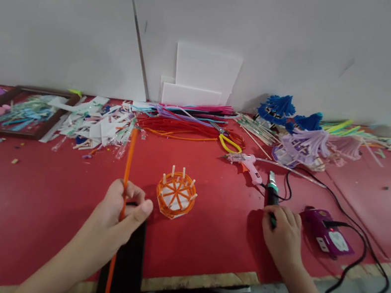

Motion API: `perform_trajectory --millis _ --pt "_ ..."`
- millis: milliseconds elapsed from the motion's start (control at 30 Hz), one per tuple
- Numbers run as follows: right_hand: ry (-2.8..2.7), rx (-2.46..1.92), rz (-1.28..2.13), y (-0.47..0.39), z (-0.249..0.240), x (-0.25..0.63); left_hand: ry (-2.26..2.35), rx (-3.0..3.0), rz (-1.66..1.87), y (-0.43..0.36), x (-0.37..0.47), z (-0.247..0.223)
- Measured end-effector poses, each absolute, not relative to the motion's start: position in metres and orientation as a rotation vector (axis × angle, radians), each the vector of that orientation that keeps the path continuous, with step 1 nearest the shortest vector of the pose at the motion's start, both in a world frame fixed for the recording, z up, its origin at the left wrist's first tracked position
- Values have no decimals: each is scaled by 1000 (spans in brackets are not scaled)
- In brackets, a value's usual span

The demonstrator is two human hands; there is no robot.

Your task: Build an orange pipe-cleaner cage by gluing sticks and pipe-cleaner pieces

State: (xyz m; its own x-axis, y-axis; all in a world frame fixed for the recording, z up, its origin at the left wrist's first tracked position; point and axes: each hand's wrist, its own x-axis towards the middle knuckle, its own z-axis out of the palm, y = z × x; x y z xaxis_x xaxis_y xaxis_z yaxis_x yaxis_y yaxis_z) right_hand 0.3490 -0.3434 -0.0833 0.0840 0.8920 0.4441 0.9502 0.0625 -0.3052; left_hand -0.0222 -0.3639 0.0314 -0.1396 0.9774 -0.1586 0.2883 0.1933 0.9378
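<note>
My left hand (127, 212) grips a long orange pipe cleaner (131, 155), which stands almost upright in the view. Right of that hand sits a small round piece (175, 196) with orange spokes over a white base and short pale pegs standing round its rim. My right hand (283, 235) is closed on the dark handle of a utility knife (271, 193) with a teal section, its tip pointing away from me. Under my left hand lies a flat black object (132, 266), perhaps a phone, partly covered.
Behind the knife rest a pink glue gun (248, 167) and yellow-handled scissors (230, 143). A purple power box (327, 233) with a looping black cable is at right. Pipe cleaners (184, 127), paper scraps (99, 124) and blue (277, 109) and lilac (305, 145) pieces line the back.
</note>
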Motion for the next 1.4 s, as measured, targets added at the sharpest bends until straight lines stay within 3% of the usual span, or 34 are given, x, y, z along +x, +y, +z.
perform_trajectory --millis 100,200,467,667,933,1133,1400 --pt "-1770 -1909 -177 -339 -88 355 1493 989 846 -362 -13 25" --pt "-1722 -1973 -189 -341 -86 364 1473 865 935 -358 -10 23" --pt "-1696 -2161 462 -371 -57 408 1427 820 973 -357 -15 17" --pt "-1816 -2142 476 -366 -24 393 1378 733 929 -351 -17 17" --pt "-1918 -2219 265 -209 45 353 1175 452 905 -340 -15 24" --pt "-1959 -2335 316 -86 10 329 1103 399 850 -350 -18 15" --pt "-2204 -2311 123 -69 -19 332 991 271 652 -356 -28 7"
